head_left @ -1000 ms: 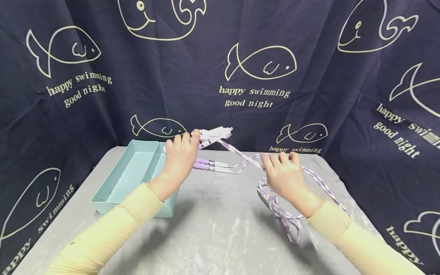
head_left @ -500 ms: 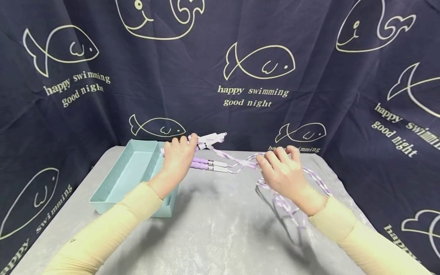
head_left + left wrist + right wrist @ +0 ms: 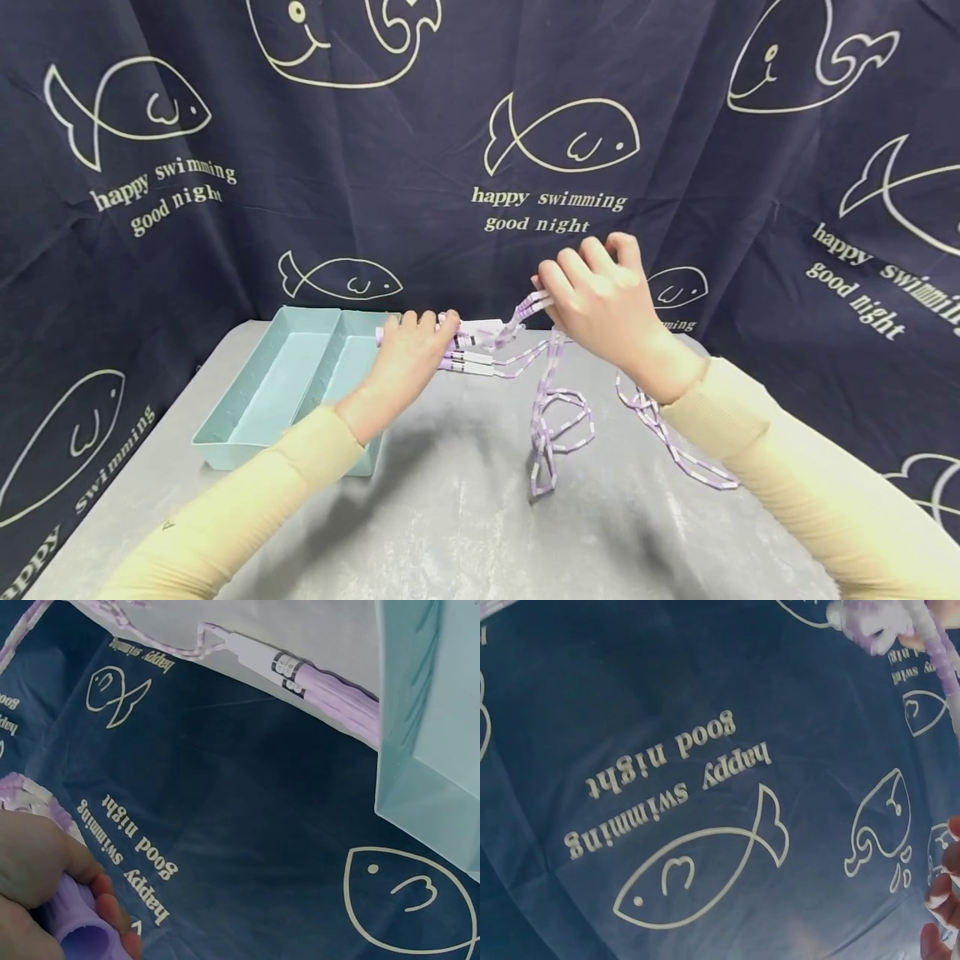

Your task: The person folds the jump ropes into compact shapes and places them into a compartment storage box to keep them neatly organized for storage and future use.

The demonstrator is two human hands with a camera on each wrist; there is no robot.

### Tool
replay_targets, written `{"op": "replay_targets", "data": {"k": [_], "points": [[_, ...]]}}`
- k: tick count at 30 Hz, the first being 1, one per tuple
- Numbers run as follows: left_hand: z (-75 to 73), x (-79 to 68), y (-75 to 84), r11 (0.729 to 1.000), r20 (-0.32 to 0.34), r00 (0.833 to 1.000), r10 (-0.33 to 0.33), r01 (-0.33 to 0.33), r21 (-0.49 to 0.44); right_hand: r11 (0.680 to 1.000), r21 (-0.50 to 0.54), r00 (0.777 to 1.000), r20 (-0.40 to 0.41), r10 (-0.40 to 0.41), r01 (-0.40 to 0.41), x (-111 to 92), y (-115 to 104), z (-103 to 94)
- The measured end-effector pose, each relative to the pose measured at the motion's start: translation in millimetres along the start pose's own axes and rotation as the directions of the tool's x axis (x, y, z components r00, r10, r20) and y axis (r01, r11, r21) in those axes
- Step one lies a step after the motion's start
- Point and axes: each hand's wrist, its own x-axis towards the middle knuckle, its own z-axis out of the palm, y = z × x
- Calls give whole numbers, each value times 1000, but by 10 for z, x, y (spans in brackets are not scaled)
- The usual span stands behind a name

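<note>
Left hand (image 3: 411, 350): grasps a purple handle (image 3: 82, 926), fingers curled round; shows a ridged, tubular grip with hollow round end. Holds it above the grey surface (image 3: 480, 542), towards the far edge, near the box (image 3: 285, 379).
Right hand (image 3: 603, 304): clenched on rope (image 3: 534, 305), raised higher. Rope: purple and white tubular beads; hangs below in narrow loops.
Resting handles (image 3: 472, 369): lie paired near the far edge, right of the box; ribbed purple grips, dark-marked bands, slim white necks.
Loops (image 3: 660, 429) by right forearm: bend towards the right edge; cannot tell which rope.
Box: pale teal, smooth, rectangular, split lengthwise in two; stands by the left edge.
Curtain (image 3: 420, 167): dark blue, creased, fish-printed; hangs behind the far edge.
</note>
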Motion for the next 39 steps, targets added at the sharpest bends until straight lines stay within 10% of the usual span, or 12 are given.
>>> {"op": "replay_targets", "data": {"k": [9, 20, 39], "points": [[-104, 24, 129, 980, -31, 981, 193, -195, -48, 1000, -31, 998, 61, 4, -2, 135, 87, 70], [-287, 69, 326, 882, -172, 867, 467, -470, 26, 999, -47, 990, 138, 14, -8, -3, 135, 320], [-434, 112, 383, 881, -386, 821, 420, -472, -45, 999, -20, 962, 271, 38, -34, -445, 207, 643]]}}
